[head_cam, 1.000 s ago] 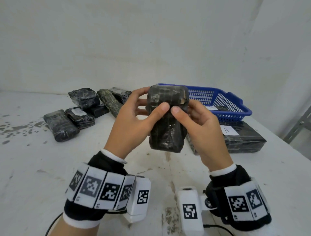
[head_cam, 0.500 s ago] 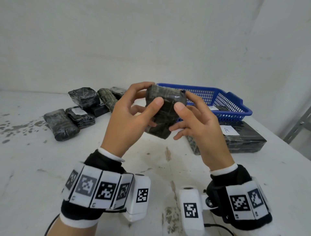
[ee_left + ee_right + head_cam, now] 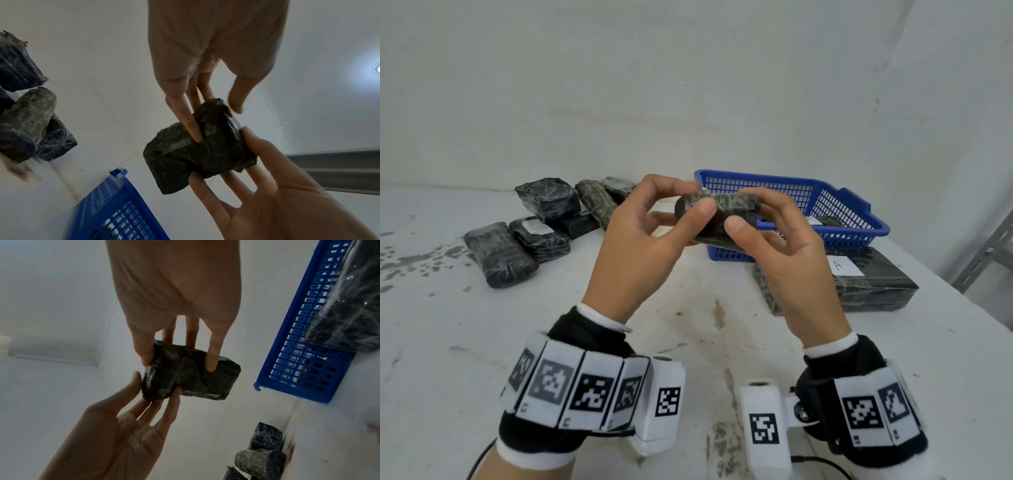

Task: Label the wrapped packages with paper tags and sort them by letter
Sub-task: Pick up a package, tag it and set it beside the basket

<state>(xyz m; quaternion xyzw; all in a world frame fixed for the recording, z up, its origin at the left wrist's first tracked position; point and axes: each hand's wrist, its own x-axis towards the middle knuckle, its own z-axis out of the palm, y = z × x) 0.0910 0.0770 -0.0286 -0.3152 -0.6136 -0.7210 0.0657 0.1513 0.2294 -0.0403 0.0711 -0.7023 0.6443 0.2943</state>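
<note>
Both hands hold one dark wrapped package (image 3: 722, 214) in the air above the table, in front of the blue basket (image 3: 859, 212). It lies nearly level, one end towards me. My left hand (image 3: 700, 198) pinches its left end between thumb and fingers. At the other end my right hand (image 3: 747, 213) pinches it the same way. From the left wrist, the package (image 3: 205, 154) sits between left fingers (image 3: 191, 126) above and right fingers (image 3: 252, 170) below. The right wrist view shows the package (image 3: 191, 379) likewise. I see no tag on it.
Several dark wrapped packages (image 3: 517, 246) lie in a pile at the back left, one with a white tag (image 3: 532, 226). A long black package (image 3: 876, 287) with a tag marked A (image 3: 844, 265) lies right of the hands. The basket holds a tagged package (image 3: 825, 221).
The package has been turned from standing upright to lying nearly level and lifted a little. Both hands shifted their hold to its ends.
</note>
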